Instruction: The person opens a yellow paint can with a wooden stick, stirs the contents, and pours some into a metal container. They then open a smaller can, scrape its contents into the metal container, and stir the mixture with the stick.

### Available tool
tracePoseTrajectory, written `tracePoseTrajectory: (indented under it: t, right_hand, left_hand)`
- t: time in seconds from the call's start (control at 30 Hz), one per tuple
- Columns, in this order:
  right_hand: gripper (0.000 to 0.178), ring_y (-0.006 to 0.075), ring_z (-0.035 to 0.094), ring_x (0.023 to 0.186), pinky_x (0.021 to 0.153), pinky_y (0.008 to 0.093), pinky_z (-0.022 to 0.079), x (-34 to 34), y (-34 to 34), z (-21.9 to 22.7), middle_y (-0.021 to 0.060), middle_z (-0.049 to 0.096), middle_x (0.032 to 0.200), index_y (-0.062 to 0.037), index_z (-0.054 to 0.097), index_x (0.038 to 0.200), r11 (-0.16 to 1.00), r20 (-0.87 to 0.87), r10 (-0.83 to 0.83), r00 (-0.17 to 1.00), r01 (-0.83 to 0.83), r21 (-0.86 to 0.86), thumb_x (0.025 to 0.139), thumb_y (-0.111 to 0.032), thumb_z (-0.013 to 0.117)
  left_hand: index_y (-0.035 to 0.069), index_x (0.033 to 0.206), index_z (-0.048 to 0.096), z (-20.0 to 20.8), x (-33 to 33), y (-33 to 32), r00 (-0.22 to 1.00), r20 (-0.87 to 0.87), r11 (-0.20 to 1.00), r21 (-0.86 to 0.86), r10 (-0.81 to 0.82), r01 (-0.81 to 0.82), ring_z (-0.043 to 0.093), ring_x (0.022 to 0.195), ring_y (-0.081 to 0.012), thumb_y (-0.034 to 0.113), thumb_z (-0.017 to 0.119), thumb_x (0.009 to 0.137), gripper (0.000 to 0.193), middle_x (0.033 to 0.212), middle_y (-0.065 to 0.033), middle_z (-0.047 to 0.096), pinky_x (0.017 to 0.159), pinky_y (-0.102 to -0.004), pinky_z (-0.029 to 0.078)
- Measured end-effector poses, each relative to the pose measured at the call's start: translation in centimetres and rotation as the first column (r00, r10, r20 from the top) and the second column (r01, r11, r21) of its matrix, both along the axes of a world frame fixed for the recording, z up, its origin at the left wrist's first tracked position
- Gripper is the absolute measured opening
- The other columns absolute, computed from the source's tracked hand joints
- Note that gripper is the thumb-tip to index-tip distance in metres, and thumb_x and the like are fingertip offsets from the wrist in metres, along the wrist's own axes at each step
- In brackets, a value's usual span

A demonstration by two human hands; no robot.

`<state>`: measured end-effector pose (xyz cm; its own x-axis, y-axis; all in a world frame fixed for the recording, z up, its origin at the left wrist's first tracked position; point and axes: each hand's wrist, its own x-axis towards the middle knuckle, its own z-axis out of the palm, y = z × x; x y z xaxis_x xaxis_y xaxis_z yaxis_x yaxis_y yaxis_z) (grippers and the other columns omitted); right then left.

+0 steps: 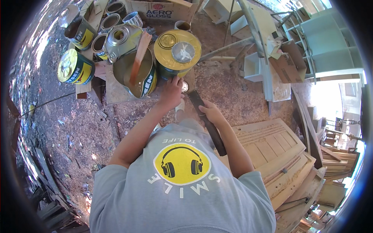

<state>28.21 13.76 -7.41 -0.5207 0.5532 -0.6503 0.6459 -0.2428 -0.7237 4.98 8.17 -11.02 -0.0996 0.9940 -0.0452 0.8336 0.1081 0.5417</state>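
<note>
My left hand [172, 93] is closed at the side of a small round tin [185, 86] with a pale, shiny top; its fingertips lie against the tin, just below a large can with a yellow lid [165, 54]. A long, dark, flat strip [213, 131], which looks like wood, slants from beside the tin down toward my right forearm. My right hand [211, 111] grips this strip near its upper part. Left of my left hand is an open can [119, 83] with a reddish-brown wooden stick [138, 60] standing in it.
Several more cans, among them a dented metal can [122, 42] and a yellow-topped can [74, 66], crowd the upper left. A cardboard box [165, 14] stands behind. Wooden panels [268, 143] lie at the right, below a table with a cardboard box [288, 64]. Shavings cover the ground.
</note>
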Motion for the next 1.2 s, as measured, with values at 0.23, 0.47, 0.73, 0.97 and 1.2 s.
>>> tracePoseTrajectory:
  t: [0.23, 0.47, 0.73, 0.97, 1.2]
  right_hand:
    - [0.037, 0.0164, 0.057, 0.047, 0.041, 0.0319, 0.049, 0.9, 0.4, -2.1, 0.0047, 0.061, 0.079, -0.0067, 0.053, 0.144, 0.997, -0.109, -0.020, 0.994, 0.012, -0.078, 0.109, -0.018, 0.052]
    - [0.037, 0.0154, 0.057, 0.047, 0.039, 0.0315, 0.048, 0.0, 0.0, -5.8, 0.0048, 0.062, 0.081, -0.0055, 0.054, 0.142, 0.996, -0.266, -0.013, 0.964, -0.010, -0.086, 0.109, -0.020, 0.054]
    - [0.045, 0.0216, 0.069, 0.079, 0.072, 0.0412, 0.055, -0.7, 0.6, -0.2, 0.0110, 0.064, 0.086, -0.0103, 0.057, 0.149, 0.832, -0.081, 0.210, 0.974, -0.134, 0.539, 0.105, -0.020, 0.058]
    - [0.063, 0.0461, 0.071, 0.090, 0.082, 0.0515, 0.058, -0.1, -1.4, 4.1, 0.0278, 0.066, 0.103, -0.0256, 0.053, 0.153, 0.658, 0.377, 0.204, 0.903, -0.412, 0.630, 0.092, -0.037, 0.068]
    - [0.052, 0.0453, 0.074, 0.086, 0.072, 0.0527, 0.061, -1.2, -2.5, 5.7, 0.0229, 0.060, 0.106, -0.0309, 0.053, 0.147, 0.606, 0.597, 0.152, 0.788, -0.551, 0.573, 0.097, -0.043, 0.062]
  left_hand:
    - [-0.003, 0.145, 0.054, -0.3, 0.3, 0.1, 1.000, 0.017, 1.000, 0.006, 0.024, -0.024, 0.052, 0.128, -0.0389, 0.018, 0.086, 0.078, 0.077, 0.137, -0.0155, 0.051, 0.105, -0.0481, 0.047]
    - [-0.002, 0.145, 0.055, -1.0, 0.5, 0.1, 0.998, -0.032, 0.998, 0.036, 0.060, -0.059, 0.056, 0.122, -0.0384, 0.015, 0.082, 0.078, 0.075, 0.135, -0.0154, 0.052, 0.102, -0.0489, 0.049]
    - [0.005, 0.147, 0.055, -1.4, 0.2, -0.7, 0.996, -0.026, 0.995, 0.051, 0.083, -0.082, 0.056, 0.125, -0.0370, 0.022, 0.083, 0.075, 0.079, 0.134, -0.0122, 0.055, 0.104, -0.0501, 0.049]
    - [0.004, 0.146, 0.057, -0.7, 0.2, -0.7, 0.995, 0.030, 0.995, 0.016, 0.094, -0.094, 0.057, 0.125, -0.0362, 0.027, 0.088, 0.075, 0.081, 0.133, -0.0115, 0.056, 0.104, -0.0491, 0.049]
    - [0.004, 0.147, 0.056, -0.3, -0.1, -0.7, 0.995, 0.055, 0.997, 0.021, 0.079, -0.080, 0.058, 0.125, -0.0342, 0.026, 0.089, 0.075, 0.082, 0.134, -0.0114, 0.055, 0.102, -0.0480, 0.050]
